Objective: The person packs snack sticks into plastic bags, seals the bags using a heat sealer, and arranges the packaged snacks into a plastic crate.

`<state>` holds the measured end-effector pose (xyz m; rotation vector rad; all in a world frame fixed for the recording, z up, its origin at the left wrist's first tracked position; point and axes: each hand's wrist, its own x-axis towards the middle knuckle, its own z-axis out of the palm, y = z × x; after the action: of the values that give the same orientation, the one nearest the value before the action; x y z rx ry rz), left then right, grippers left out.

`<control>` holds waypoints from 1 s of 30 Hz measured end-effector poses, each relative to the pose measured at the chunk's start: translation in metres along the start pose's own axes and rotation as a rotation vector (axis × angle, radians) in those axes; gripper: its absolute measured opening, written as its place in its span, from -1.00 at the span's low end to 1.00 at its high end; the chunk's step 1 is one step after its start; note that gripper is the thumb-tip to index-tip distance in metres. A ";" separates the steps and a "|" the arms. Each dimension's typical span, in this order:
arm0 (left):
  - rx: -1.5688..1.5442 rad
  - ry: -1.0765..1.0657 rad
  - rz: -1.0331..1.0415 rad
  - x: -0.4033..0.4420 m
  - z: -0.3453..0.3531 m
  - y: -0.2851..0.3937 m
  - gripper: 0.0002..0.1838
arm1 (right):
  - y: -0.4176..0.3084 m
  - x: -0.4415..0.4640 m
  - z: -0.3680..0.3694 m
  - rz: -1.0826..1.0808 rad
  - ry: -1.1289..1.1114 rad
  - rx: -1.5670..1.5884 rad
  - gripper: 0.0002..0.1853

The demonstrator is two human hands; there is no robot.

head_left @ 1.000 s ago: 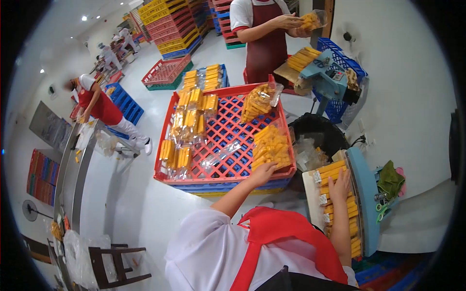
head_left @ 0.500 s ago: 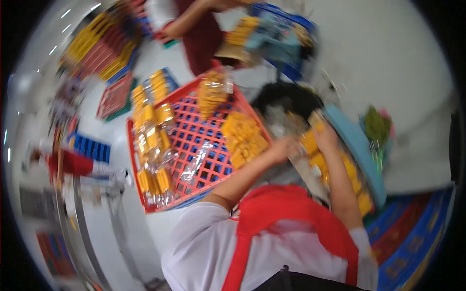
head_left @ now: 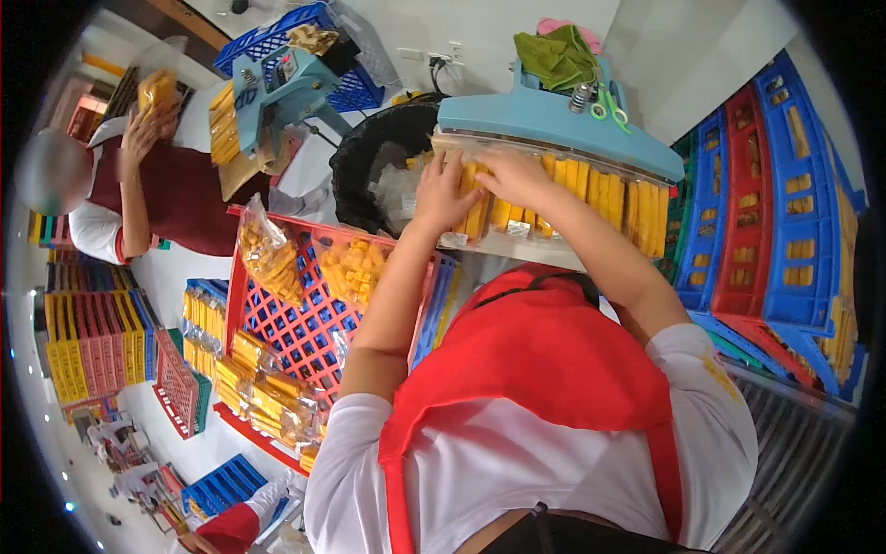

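head view, packs (head_left: 474, 220) part-hidden behind fingers (head_left: 450, 173)

A pale, plain wall (head_left: 660, 42) rises behind the work area, with a white outlet (head_left: 412, 54) and a black cord (head_left: 440, 66) on it. The floor (head_left: 208, 420) is whitish and smooth. Small bright lights (head_left: 69, 506) dot the left edge, near tall stacked crates (head_left: 97, 342), yellow and pink.
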<state>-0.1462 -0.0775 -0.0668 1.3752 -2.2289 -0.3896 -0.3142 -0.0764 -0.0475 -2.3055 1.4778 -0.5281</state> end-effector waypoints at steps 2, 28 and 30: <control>0.013 -0.055 -0.003 0.010 0.007 -0.002 -0.25 | 0.007 -0.030 -0.002 0.068 0.092 -0.132 -0.61; -0.046 -0.128 -0.272 0.024 0.026 0.003 -0.08 | 0.047 -0.055 -0.010 0.346 0.174 -0.202 -0.61; -0.010 -0.083 -0.234 0.014 0.025 0.003 -0.02 | 0.036 -0.045 -0.004 0.280 0.252 -0.162 -0.59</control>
<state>-0.1672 -0.0887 -0.0829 1.6481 -2.1326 -0.5467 -0.3616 -0.0501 -0.0664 -2.1556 1.9924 -0.6574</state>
